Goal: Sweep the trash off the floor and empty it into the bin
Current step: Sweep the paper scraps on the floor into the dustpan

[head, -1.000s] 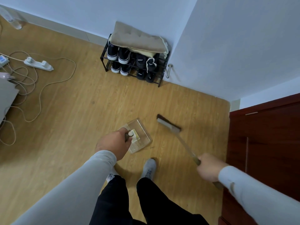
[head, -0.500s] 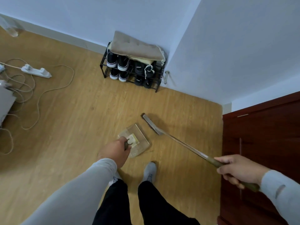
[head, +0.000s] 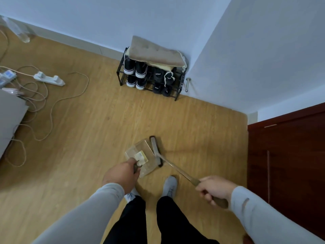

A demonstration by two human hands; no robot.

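Observation:
A clear plastic dustpan (head: 146, 147) lies on the wood floor just ahead of my feet, with a yellowish scrap of trash (head: 141, 156) inside it. My left hand (head: 121, 174) grips the dustpan's dark handle at its near end. My right hand (head: 213, 191) holds the brown grip of a long-handled broom (head: 177, 170). The broom's dark head (head: 155, 150) rests against the dustpan's right edge. No bin is in view.
A black shoe rack (head: 151, 78) with shoes and a beige cushion stands in the far corner. A white power strip (head: 49, 79) and loose cables lie on the floor at left. A dark red wooden door (head: 288, 164) is at right. My feet (head: 169, 186) stand below the dustpan.
The broom head swung left across the floor until it met the dustpan's right edge. My right hand came nearer to my body. The left hand kept the dustpan in place.

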